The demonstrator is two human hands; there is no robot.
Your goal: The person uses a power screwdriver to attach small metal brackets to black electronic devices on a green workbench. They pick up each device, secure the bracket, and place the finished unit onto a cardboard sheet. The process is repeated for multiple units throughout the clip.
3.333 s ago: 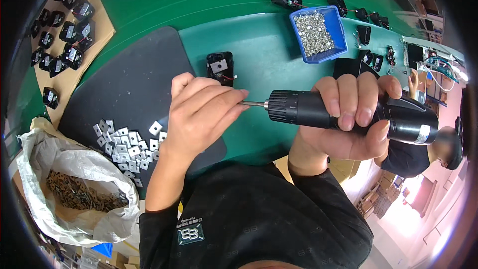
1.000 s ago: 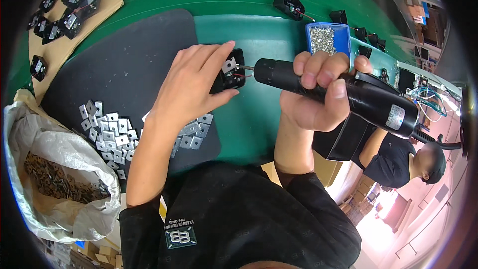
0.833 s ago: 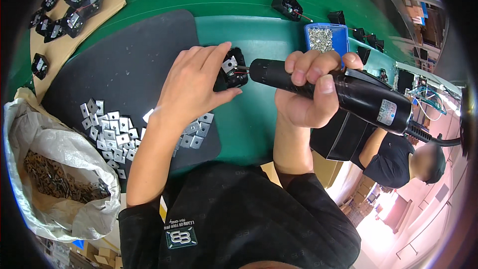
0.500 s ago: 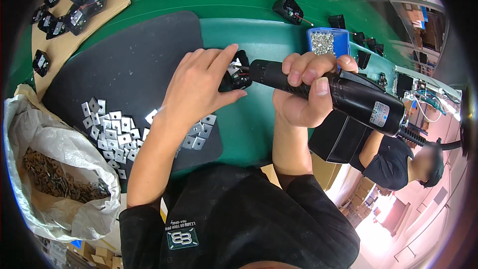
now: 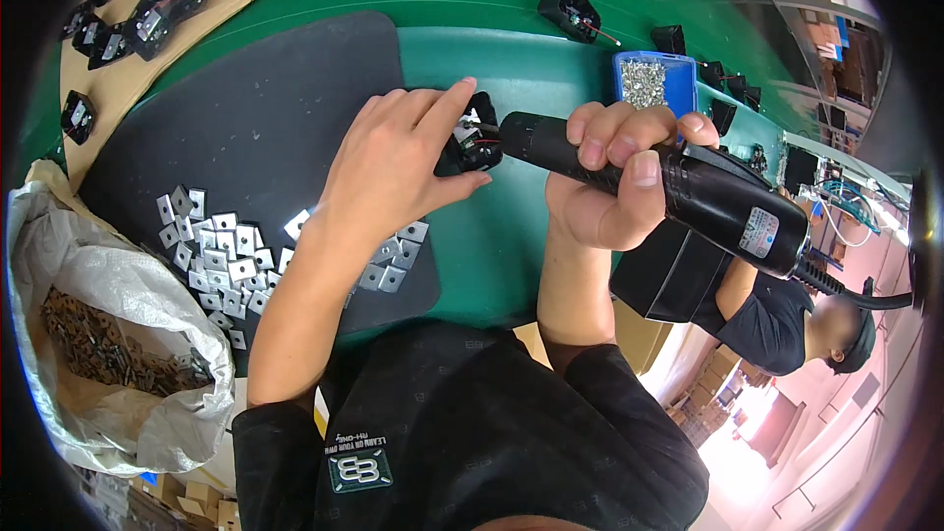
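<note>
My left hand (image 5: 393, 157) is closed around a small black plastic housing (image 5: 483, 156), thumb on its near side and fingers on the far side. Inside the housing a silvery plate and a red wire show. In my right hand (image 5: 629, 162) is a black electric screwdriver (image 5: 723, 199), gripped with the fingers wrapped over its body. Its bit points left into the housing; whether the tip sits on a screw is too small to tell. A cable leaves the tool's rear end at the right.
Loose square metal plates (image 5: 221, 256) lie on the dark mat (image 5: 265, 118). A blue bin (image 5: 678, 88) holds screws. More black housings (image 5: 570, 12) stand along the green bench's far side and on cardboard (image 5: 118, 88). A white sack (image 5: 118, 354) of small parts is at left; a co-worker (image 5: 777, 320) at right.
The screwdriver and my right hand have shifted slightly to the right, its bit still reaching into the housing. My left hand keeps its hold on the housing.
</note>
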